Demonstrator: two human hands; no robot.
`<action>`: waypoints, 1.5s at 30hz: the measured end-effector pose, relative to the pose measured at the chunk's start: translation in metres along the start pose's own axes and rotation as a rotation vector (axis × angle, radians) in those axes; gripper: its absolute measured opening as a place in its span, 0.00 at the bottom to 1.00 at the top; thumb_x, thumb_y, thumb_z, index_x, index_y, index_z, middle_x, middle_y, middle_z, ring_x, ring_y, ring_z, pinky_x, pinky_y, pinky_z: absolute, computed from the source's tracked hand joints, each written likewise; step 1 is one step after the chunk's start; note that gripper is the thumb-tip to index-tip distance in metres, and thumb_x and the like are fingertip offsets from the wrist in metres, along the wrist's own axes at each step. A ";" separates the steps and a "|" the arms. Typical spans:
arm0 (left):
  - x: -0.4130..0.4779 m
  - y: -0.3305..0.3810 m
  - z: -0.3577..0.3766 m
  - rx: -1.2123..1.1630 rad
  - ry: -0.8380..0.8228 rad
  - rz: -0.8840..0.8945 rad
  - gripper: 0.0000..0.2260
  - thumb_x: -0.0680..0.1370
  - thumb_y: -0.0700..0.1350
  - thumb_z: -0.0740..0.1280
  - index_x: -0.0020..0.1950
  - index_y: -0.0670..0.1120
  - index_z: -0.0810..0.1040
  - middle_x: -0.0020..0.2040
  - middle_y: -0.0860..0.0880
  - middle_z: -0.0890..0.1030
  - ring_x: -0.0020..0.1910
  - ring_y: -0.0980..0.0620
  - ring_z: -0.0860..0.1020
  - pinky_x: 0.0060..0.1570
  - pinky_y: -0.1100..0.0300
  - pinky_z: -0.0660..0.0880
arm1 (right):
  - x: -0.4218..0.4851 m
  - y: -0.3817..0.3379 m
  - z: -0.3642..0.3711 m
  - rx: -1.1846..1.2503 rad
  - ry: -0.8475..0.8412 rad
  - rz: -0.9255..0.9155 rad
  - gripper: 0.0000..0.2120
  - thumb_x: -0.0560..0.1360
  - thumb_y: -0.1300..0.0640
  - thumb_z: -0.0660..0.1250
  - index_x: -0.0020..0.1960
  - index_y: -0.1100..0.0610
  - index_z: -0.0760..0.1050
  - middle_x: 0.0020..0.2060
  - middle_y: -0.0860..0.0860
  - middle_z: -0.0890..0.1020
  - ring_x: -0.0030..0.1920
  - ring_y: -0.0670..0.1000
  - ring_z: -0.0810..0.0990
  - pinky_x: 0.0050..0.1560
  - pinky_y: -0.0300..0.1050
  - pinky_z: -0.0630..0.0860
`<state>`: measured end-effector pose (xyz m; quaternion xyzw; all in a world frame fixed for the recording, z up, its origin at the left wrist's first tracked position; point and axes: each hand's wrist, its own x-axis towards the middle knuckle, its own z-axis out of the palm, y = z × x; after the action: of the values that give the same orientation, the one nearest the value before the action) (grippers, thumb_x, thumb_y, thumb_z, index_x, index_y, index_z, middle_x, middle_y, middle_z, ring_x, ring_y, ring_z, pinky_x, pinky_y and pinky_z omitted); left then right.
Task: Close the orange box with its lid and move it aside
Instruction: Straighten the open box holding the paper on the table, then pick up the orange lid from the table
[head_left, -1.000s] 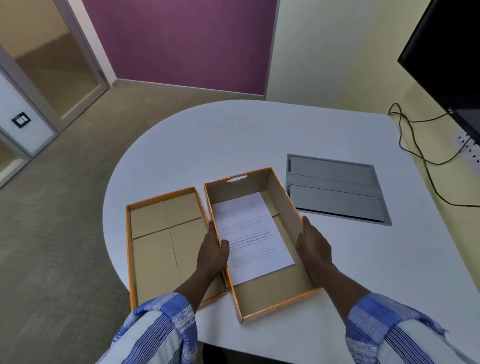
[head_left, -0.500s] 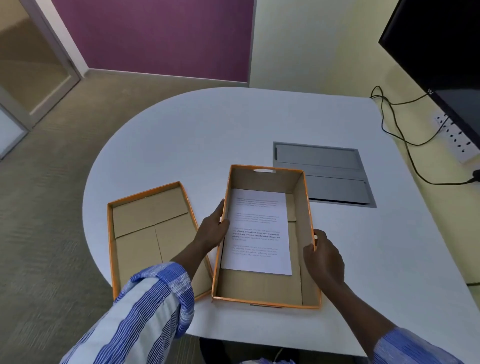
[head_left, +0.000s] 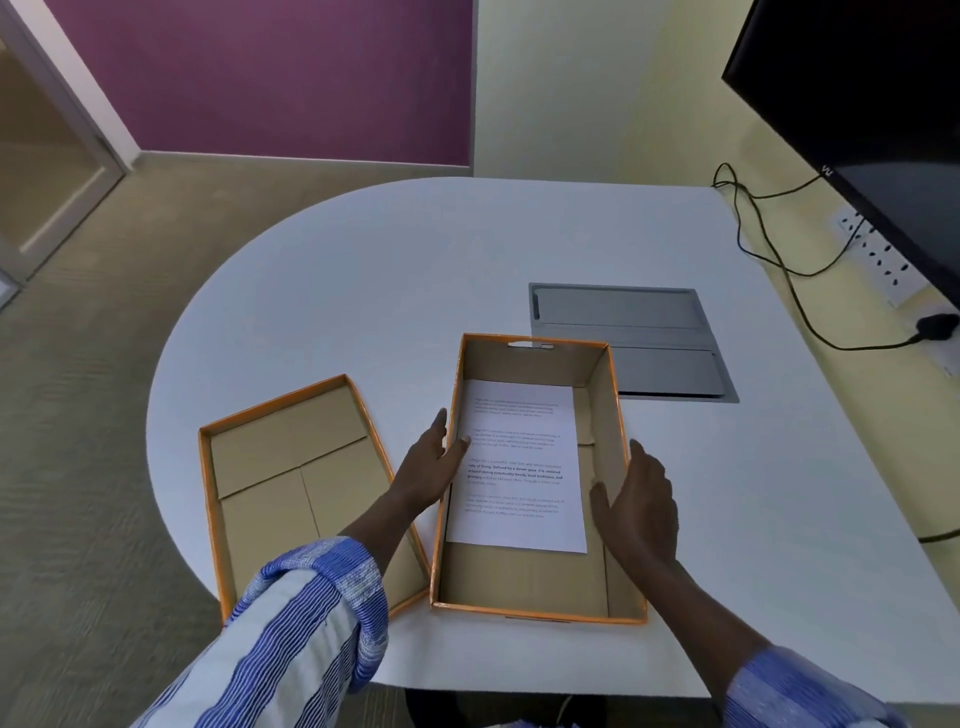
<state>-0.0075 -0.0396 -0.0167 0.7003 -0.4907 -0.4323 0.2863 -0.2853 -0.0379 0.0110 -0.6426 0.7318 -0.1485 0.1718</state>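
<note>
The orange box (head_left: 602, 415) stands open on the white table (head_left: 415, 270), lined in brown card, with a printed sheet (head_left: 519, 467) lying flat inside. Its lid (head_left: 291, 467) lies upside down just to the left, close to the table's curved edge. My left hand (head_left: 428, 465) straddles the box's left wall, thumb inside and fingers flat along the outside. My right hand (head_left: 641, 501) is at the right wall with its fingers stretched out and the thumb spread over the inside, no longer curled around the rim.
A grey metal cable hatch (head_left: 623, 322) is set into the table just behind the box. A black screen (head_left: 857, 104) hangs on the right wall above a socket strip (head_left: 883, 254) with black cables (head_left: 769, 249). The carpeted floor lies left.
The box has been turned from a slant to square in front of me, a little away from the lid. My right hand's fingers have uncurled from the right wall.
</note>
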 end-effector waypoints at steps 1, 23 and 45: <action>-0.001 -0.002 -0.001 -0.022 0.016 -0.013 0.33 0.83 0.60 0.57 0.84 0.50 0.50 0.82 0.45 0.61 0.79 0.44 0.64 0.72 0.53 0.63 | 0.001 -0.006 0.001 -0.009 0.016 -0.036 0.36 0.77 0.49 0.69 0.78 0.59 0.59 0.75 0.61 0.67 0.72 0.63 0.69 0.68 0.59 0.70; -0.064 -0.143 -0.119 0.474 0.394 -0.358 0.33 0.81 0.58 0.62 0.80 0.42 0.60 0.76 0.36 0.67 0.74 0.36 0.67 0.69 0.40 0.68 | -0.043 -0.214 0.123 -0.083 -0.634 -0.633 0.35 0.79 0.43 0.63 0.79 0.57 0.55 0.81 0.60 0.50 0.77 0.62 0.59 0.72 0.57 0.65; -0.075 -0.174 -0.148 0.035 0.667 -0.763 0.31 0.77 0.35 0.62 0.80 0.39 0.59 0.68 0.34 0.75 0.69 0.32 0.70 0.63 0.41 0.72 | -0.042 -0.211 0.169 -0.209 -0.864 -0.413 0.41 0.79 0.38 0.61 0.80 0.60 0.50 0.81 0.58 0.44 0.75 0.63 0.66 0.68 0.57 0.71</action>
<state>0.1894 0.0888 -0.0669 0.9344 -0.0890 -0.2506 0.2371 -0.0180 -0.0233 -0.0461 -0.7909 0.4619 0.1752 0.3612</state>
